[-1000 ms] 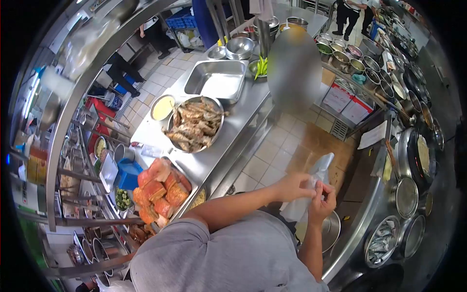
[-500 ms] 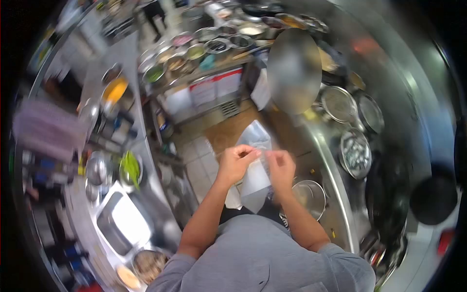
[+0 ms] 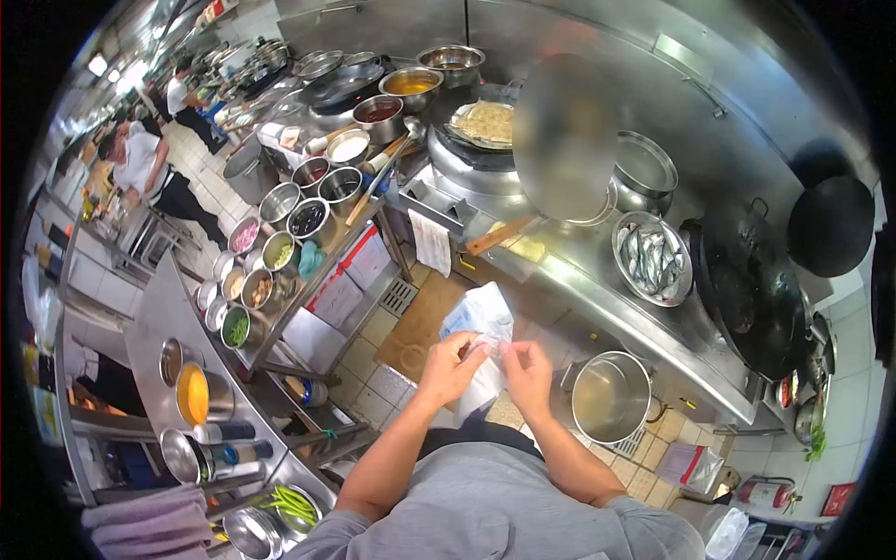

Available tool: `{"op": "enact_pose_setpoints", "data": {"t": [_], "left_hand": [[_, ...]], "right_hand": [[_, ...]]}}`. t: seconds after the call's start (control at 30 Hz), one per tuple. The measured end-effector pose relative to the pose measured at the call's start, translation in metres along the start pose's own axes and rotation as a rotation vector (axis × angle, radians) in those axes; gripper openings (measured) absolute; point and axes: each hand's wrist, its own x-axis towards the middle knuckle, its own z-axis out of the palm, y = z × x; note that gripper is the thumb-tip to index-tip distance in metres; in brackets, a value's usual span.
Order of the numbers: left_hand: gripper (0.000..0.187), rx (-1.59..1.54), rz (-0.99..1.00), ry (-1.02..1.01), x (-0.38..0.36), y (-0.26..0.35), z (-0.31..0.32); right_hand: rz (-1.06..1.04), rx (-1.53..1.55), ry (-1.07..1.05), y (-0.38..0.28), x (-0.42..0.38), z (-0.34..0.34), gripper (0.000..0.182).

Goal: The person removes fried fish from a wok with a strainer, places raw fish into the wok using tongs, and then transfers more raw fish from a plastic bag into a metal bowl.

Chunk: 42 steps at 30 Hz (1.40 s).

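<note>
A clear plastic bag (image 3: 478, 322) hangs in front of my chest, held by both hands at its upper edge. My left hand (image 3: 452, 366) pinches the left side of the bag's mouth. My right hand (image 3: 527, 371) pinches the right side, fingers close to the left hand's. The bag droops below and rises above the fingers; I cannot tell whether anything is inside. Below my hands is the tiled floor beside a steel cooking range (image 3: 597, 289).
An empty steel pot (image 3: 610, 398) stands low to my right. A bowl of small fish (image 3: 651, 259) and a dark wok (image 3: 747, 285) sit on the range. Several seasoning bowls (image 3: 280, 243) fill a rack at left. Two people in white shirts (image 3: 140, 168) stand at far left.
My head has swung round from the prep counter with prawns to the cooking range. Both hands have stayed on the plastic bag, working at its top edge.
</note>
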Motion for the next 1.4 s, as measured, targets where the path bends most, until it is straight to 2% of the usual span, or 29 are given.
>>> {"op": "enact_pose_setpoints", "data": {"t": [0.23, 0.33, 0.37, 0.47, 0.6, 0.8, 1.0, 1.03, 1.13, 1.27, 1.4], "left_hand": [[0.018, 0.006, -0.037, -0.127, 0.066, -0.004, -0.016], [0.018, -0.046, -0.022, -0.275, 0.089, -0.014, -0.018], [0.019, -0.015, -0.056, -0.338, 0.098, -0.014, -0.019], [0.018, -0.117, -0.104, -0.513, 0.125, -0.017, -0.021], [0.019, -0.205, -0.2, -0.704, 0.158, -0.009, -0.034], [0.012, -0.457, -0.241, -0.909, 0.196, -0.013, -0.052], [0.018, -0.617, -0.255, -1.142, 0.204, 0.008, -0.061], [0.026, -0.592, -0.212, -1.16, 0.202, 0.019, -0.059], [0.025, -0.529, -0.135, -1.215, 0.197, 0.024, -0.041], [0.022, -0.29, -0.007, -1.179, 0.181, 0.049, -0.033], [0.02, -0.363, 0.012, -1.158, 0.166, 0.054, -0.026]], "right_hand": [[-0.015, 0.013, 0.11, -0.004, 0.031, 0.015, 0.013], [0.022, 0.03, 0.22, 0.005, 0.04, 0.017, 0.012], [0.092, 0.016, 0.241, 0.009, 0.042, 0.017, 0.011], [0.098, 0.067, 0.387, 0.016, 0.048, 0.023, 0.01], [0.062, 0.045, 0.58, 0.0, 0.053, 0.046, 0.012], [0.057, -0.009, 0.808, -0.037, 0.053, 0.093, 0.014], [-0.109, 0.035, 0.9, -0.063, 0.041, 0.113, 0.008], [-0.142, -0.025, 0.894, -0.068, 0.038, 0.114, 0.007], [-0.144, -0.106, 0.91, -0.077, 0.027, 0.108, 0.009], [-0.129, -0.08, 0.981, -0.083, 0.01, 0.098, 0.011], [-0.173, 0.011, 1.032, -0.085, -0.003, 0.086, 0.009]]}}
